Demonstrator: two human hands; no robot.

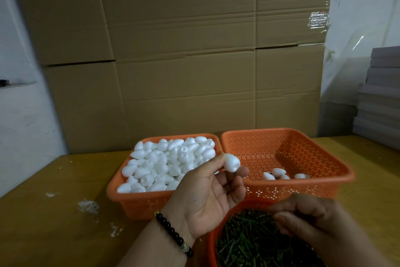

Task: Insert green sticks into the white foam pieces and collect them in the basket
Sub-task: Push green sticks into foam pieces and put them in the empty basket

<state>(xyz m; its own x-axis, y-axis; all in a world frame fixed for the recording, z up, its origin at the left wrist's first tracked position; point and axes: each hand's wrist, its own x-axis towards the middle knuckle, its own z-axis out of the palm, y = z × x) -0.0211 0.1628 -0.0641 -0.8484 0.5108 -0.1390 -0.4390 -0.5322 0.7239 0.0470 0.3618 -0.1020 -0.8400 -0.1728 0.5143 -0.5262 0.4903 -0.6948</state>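
Right hand (309, 225) down nearest the camera, fingers curled into the pile of green sticks (249, 243) in a round orange bowl (213, 238); can't tell if actually pinching one, too blurry. Left hand (207, 193) just beyond, palm up, pinching a white foam piece (231, 162) between thumb and fingertips, held up over the gap between the two baskets. Black bead bracelet (173, 234) on that wrist. Behind the hands, left orange basket (138, 204) heaped with plain foam pieces (168, 162), partly blocked by the left hand. Touching it on the right, second orange basket (281, 188), with only a few foam pieces (279, 173) near its front wall. White crumbs (88, 206) scattered on the wooden worktop (54, 212) to the left. Further back, stacked cardboard boxes (184, 50) walling off the view, plus a grey stack of flat boards (381, 97) far right.
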